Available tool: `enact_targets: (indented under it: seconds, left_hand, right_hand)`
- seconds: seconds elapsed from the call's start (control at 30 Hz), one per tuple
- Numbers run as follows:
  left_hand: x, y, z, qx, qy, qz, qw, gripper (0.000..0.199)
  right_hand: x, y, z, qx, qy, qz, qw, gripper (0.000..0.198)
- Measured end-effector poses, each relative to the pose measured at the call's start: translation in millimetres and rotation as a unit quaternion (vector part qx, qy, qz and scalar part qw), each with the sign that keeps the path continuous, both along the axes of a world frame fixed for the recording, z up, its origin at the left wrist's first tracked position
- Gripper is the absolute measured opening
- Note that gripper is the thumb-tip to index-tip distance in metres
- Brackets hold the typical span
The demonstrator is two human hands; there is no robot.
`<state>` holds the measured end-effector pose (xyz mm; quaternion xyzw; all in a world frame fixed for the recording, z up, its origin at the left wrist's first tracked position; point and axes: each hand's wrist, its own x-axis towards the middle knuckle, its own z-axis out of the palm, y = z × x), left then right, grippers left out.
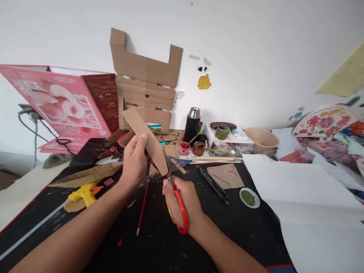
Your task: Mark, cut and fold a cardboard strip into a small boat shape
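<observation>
My left hand (135, 159) pinches a long strip of brown cardboard (152, 146) between thumb and fingers, tilted above the table. Wrapped in the red and yellow handles of a pair of scissors (182, 212) is my right hand (184, 201). The blades meet the strip's lower right end; whether they are cutting into it I cannot tell. Below the hands a red pencil (143, 208) lies on the black mat (159, 250). Small cardboard scraps (179, 166) rest behind the scissors.
A yellow glue gun (85, 194) lies at left. To the right are a dark green utility knife (213, 185), corrugated cardboard (227, 176) and a lid with green paint (249, 198). Paint jars (198, 148), a black flask (192, 124) and a large cardboard sheet (146, 70) stand behind.
</observation>
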<state>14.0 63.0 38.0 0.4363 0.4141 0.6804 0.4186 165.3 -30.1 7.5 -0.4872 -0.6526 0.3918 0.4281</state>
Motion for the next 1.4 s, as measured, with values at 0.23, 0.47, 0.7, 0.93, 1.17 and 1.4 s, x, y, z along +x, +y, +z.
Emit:
enact_targets:
  seconds: [0.23,0.47,0.7,0.93,1.17,1.4]
  left_hand:
    - [-1,1,-1.8,-0.005,0.017,0.011,1.0,0.032]
    - [0,0,-0.8,0.009,0.015,-0.007,1.0,0.034]
    - [1,1,3.7,0.025,-0.007,-0.001,1.0,0.041]
    - [1,2,7.6,0.026,0.018,-0.021,0.999,0.038]
    - [2,-1,6.5,-0.026,0.114,-0.088,0.989,0.046]
    - [0,1,2.6,-0.062,0.134,-0.196,0.969,0.056]
  right_hand:
    - [-2,-1,2,-0.004,0.001,0.0,1.0,0.039]
    - [0,2,-7,-0.013,0.026,0.013,1.0,0.04]
    - [1,5,-20,-0.158,0.176,0.07,0.969,0.045]
    - [5,13,-5,-0.146,0.233,0.044,0.96,0.065]
    - [10,16,-1,-0.15,0.244,0.031,0.958,0.058]
    - [9,14,0,-0.136,0.226,0.011,0.965,0.05]
